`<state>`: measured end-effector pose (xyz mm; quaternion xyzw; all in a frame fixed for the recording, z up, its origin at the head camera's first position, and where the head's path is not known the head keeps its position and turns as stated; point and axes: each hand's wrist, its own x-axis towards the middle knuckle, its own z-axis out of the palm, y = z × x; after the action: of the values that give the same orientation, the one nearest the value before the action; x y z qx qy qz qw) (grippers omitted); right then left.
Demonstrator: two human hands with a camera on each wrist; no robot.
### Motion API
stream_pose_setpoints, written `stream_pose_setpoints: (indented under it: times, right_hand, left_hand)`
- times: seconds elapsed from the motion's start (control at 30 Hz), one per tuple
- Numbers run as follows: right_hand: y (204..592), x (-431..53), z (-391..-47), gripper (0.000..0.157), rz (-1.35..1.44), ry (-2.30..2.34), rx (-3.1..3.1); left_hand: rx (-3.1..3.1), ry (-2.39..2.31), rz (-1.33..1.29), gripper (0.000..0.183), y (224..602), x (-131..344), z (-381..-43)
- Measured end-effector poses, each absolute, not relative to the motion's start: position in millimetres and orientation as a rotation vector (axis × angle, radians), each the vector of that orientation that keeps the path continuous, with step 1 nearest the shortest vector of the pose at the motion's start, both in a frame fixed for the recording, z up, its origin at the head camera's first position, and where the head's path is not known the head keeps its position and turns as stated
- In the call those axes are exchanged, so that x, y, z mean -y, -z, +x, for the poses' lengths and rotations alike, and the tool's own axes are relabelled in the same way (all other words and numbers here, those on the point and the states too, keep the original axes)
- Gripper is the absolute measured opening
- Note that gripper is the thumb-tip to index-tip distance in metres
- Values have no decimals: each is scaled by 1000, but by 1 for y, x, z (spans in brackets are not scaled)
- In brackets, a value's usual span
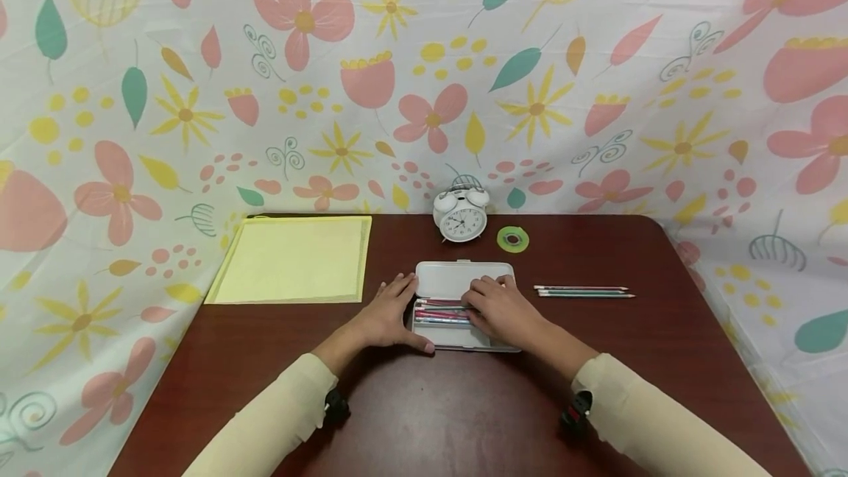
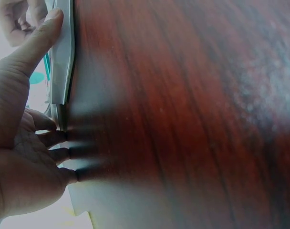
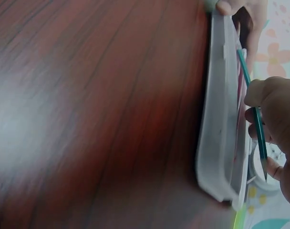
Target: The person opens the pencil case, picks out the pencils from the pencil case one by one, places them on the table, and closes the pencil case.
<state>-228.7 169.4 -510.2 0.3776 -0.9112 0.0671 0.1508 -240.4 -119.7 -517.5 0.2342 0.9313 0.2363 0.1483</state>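
Note:
A white pencil case [image 1: 433, 280] lies open on the table, its lid folded back. Several red, pink and blue pencils [image 1: 440, 313] lie inside, toward its left. My right hand [image 1: 506, 311] is over the case and pinches a green pencil [image 3: 260, 131] between thumb and fingers; the pencil slants across the case in the right wrist view. At the case's left end, my left hand [image 1: 387, 319] spreads with fairly straight fingers along the side. Its thumb [image 2: 42, 40] rests at the front edge, while the other fingertips reach down by the tabletop.
To the right of the case lie several pencils [image 1: 583, 292]. A white alarm clock [image 1: 462, 223] stands behind the case, beside a round green tape roll [image 1: 506, 234]. A pale yellow zip folder [image 1: 298, 260] lies at the back left. A floral curtain [image 1: 424, 94] hangs behind the table.

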Motion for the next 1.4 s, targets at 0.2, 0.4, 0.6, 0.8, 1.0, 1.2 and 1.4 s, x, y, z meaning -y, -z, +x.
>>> stream_pose_setpoints:
  times: [0.2,0.4,0.6,0.8,1.0,1.2,1.4]
  right_hand:
    - [503,-150,-232,13,1083,-161,2650]
    - [500,-140,-233,11,1058,-136,2704]
    - [500,-142,-234,10,1035,-154,2720]
    - [500,-151,-235,9,1016,-217,2679]
    - [498,-164,-235,10,1008,-255,2677]
    - [492,-180,-236,12,988,-255,2669]
    - [488,-202,-237,14,951,-230,2674]
  left_hand:
    - [-2689,-654,680,142,517,118,-243]
    - [-2691,-641,680,142,515,117,-245]
    - [-2691,-645,683,143,514,117,-245]
    - [-2687,-657,677,144,515,118,-245]
    - [-2679,-666,673,144,516,119,-244]
    - [-2677,-684,683,145,517,119,-242]
    - [-2675,-690,688,145,518,119,-240]
